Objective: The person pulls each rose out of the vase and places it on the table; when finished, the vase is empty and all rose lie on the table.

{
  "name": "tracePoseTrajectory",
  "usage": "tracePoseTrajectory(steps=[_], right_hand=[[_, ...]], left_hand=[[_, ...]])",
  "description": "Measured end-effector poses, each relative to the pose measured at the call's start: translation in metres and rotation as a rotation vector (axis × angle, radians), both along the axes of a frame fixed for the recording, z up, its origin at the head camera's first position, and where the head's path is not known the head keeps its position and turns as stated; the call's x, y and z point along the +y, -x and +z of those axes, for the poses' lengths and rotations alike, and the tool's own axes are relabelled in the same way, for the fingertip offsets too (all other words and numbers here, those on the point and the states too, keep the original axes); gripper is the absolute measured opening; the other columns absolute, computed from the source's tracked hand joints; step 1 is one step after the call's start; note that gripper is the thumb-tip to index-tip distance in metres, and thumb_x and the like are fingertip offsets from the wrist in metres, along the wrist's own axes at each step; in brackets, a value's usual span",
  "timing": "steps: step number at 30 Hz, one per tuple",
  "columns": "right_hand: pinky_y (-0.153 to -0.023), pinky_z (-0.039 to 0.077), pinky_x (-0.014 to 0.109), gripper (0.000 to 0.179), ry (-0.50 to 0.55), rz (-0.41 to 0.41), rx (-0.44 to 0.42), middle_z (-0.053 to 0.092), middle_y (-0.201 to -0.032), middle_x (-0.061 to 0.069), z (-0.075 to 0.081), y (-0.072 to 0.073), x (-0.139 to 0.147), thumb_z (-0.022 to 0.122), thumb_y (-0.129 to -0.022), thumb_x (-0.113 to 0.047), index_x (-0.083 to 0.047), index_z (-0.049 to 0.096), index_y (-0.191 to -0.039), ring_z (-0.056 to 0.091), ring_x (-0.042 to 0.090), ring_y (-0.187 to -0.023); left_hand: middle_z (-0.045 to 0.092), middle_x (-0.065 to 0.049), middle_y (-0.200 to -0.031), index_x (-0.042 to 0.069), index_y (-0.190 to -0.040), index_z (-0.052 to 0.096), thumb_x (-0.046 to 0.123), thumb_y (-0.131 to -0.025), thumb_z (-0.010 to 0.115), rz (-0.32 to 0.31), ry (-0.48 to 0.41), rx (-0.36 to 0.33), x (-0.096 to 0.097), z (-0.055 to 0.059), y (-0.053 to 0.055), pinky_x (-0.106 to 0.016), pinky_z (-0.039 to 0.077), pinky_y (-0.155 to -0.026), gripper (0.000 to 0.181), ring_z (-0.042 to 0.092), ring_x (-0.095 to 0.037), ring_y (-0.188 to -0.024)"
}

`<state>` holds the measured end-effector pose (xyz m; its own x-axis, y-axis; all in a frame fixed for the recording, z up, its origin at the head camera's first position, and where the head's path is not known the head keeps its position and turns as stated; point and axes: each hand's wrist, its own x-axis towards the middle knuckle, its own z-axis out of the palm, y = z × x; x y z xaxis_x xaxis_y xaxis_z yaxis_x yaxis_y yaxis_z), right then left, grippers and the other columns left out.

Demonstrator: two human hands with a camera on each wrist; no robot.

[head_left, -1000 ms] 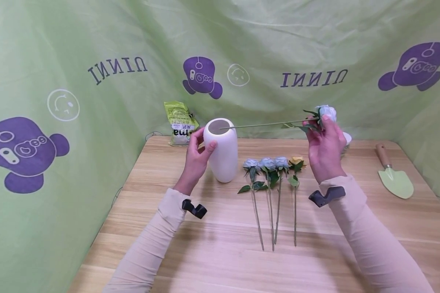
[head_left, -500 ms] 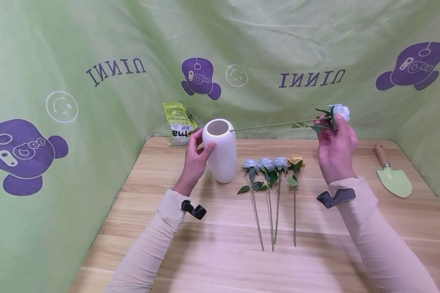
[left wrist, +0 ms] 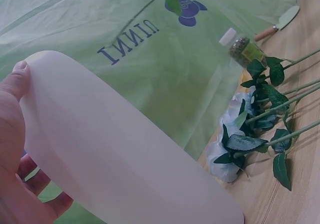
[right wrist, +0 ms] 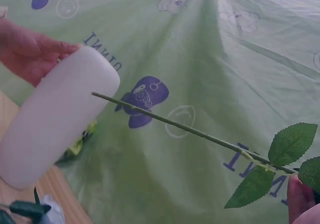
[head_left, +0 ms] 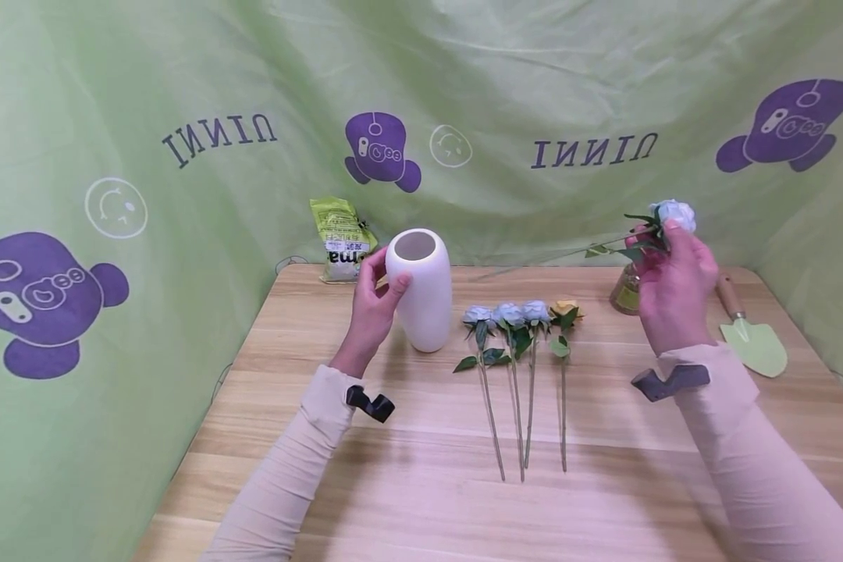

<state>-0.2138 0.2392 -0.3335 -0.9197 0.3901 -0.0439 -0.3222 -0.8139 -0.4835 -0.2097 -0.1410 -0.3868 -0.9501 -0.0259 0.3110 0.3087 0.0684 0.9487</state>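
Note:
A tall white vase (head_left: 425, 304) stands at the middle-left of the table. My left hand (head_left: 374, 306) grips its upper left side, thumb across the front and fingers behind, as the left wrist view also shows. My right hand (head_left: 677, 289) pinches a pale blue artificial rose (head_left: 677, 215) just below its bloom. The rose's thin green stem (right wrist: 200, 135) points left towards the vase, its tip apart from the rim in the head view. Between the hands lie several more stems: pale blue roses (head_left: 508, 314) and one yellow rose (head_left: 566, 311), blooms away from me.
Behind the vase leans a green printed bag (head_left: 339, 240). A glass jar (head_left: 626, 291) of dark granules, white-lidded in the left wrist view, stands beyond my right hand. A green trowel (head_left: 755, 348) with a wooden handle lies far right. Green curtain (head_left: 492, 70) encloses the table.
My right hand has moved right with the blue rose, drawing its stem tip from over the vase mouth out past the rim. The jar has come into view. My left hand stays on the vase.

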Motion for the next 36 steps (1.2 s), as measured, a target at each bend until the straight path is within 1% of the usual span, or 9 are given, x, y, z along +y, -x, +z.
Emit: tracePoseTrajectory(steps=[5,7,12,16,19,24,27,33,36], right_hand=[[-0.071,0.064,0.039,0.026,-0.092,0.034,0.028,0.067,-0.107,0.019,0.000,-0.002,0.015,0.073,-0.086,0.005,0.005,0.055,-0.105,0.071,0.030,-0.077],[-0.071,0.064,0.038,0.028,-0.154,0.061,0.017,0.067,-0.107,0.017,-0.001,-0.003,0.022,0.073,-0.085,0.006,0.004,0.055,-0.106,0.072,0.030,-0.077],[-0.073,0.064,0.032,0.030,-0.398,0.121,-0.082,0.072,-0.100,0.010,-0.006,-0.008,0.040,0.078,-0.083,0.003,-0.001,0.059,-0.105,0.075,0.022,-0.079],[-0.071,0.063,0.027,0.036,-0.724,0.214,-0.204,0.072,-0.092,-0.002,-0.013,-0.011,0.050,0.083,-0.080,-0.008,-0.008,0.059,-0.107,0.074,0.012,-0.077],[-0.071,0.062,0.022,0.039,-1.043,0.309,-0.292,0.067,-0.089,-0.012,-0.021,-0.013,0.055,0.081,-0.084,-0.019,-0.013,0.054,-0.111,0.072,0.006,-0.075],[-0.072,0.062,0.024,0.045,-1.458,0.470,-0.314,0.063,-0.085,-0.019,-0.039,-0.009,0.058,0.069,-0.096,-0.022,0.005,0.047,-0.125,0.071,0.002,-0.073],[-0.073,0.063,0.028,0.056,-1.572,0.556,-0.308,0.067,-0.089,-0.011,-0.049,-0.004,0.059,0.064,-0.098,-0.018,0.019,0.039,-0.131,0.072,0.004,-0.073],[-0.072,0.063,0.027,0.055,-1.662,0.644,-0.344,0.069,-0.107,0.021,-0.068,0.006,0.059,0.063,-0.099,-0.019,0.020,0.041,-0.132,0.070,0.006,-0.073],[-0.070,0.062,0.023,0.055,-1.666,0.664,-0.363,0.069,-0.103,0.020,-0.078,0.010,0.057,0.063,-0.099,-0.021,0.020,0.043,-0.130,0.069,0.005,-0.073]], left_hand=[[0.048,-0.013,-0.143,0.012,-0.148,0.039,0.031,-0.096,0.067,-0.001,-0.003,-0.001,0.002,0.000,0.000,-0.050,0.039,-0.115,0.062,0.045,-0.024,-0.134],[0.047,-0.013,-0.143,0.011,-0.148,0.038,0.023,-0.098,0.065,-0.006,-0.004,0.006,0.002,0.000,0.000,-0.051,0.039,-0.115,0.059,0.045,-0.025,-0.134],[0.047,-0.014,-0.142,0.011,-0.148,0.038,0.027,-0.097,0.067,-0.015,-0.009,0.018,0.002,0.000,0.001,-0.052,0.039,-0.115,0.061,0.045,-0.027,-0.134],[0.048,-0.014,-0.142,0.011,-0.148,0.039,0.041,-0.093,0.070,-0.011,-0.014,0.019,0.001,0.000,0.000,-0.052,0.039,-0.115,0.069,0.045,-0.028,-0.134],[0.048,-0.014,-0.142,0.010,-0.147,0.040,0.047,-0.090,0.071,-0.005,-0.017,0.018,0.001,0.000,0.000,-0.052,0.039,-0.115,0.075,0.044,-0.030,-0.135],[0.048,-0.014,-0.142,0.010,-0.147,0.039,0.035,-0.094,0.070,0.000,-0.016,0.010,0.000,0.000,0.000,-0.047,0.041,-0.114,0.066,0.043,-0.032,-0.136],[0.048,-0.014,-0.143,0.010,-0.148,0.039,0.025,-0.096,0.068,-0.001,-0.015,0.008,0.000,0.000,0.000,-0.046,0.041,-0.114,0.061,0.044,-0.030,-0.136],[0.047,-0.014,-0.143,0.010,-0.148,0.038,0.023,-0.097,0.067,-0.005,-0.015,0.010,0.000,-0.002,0.001,-0.047,0.041,-0.115,0.060,0.045,-0.027,-0.135],[0.048,-0.014,-0.143,0.010,-0.148,0.039,0.029,-0.096,0.068,-0.009,-0.019,0.009,0.000,-0.002,0.001,-0.048,0.041,-0.115,0.062,0.044,-0.028,-0.136]])
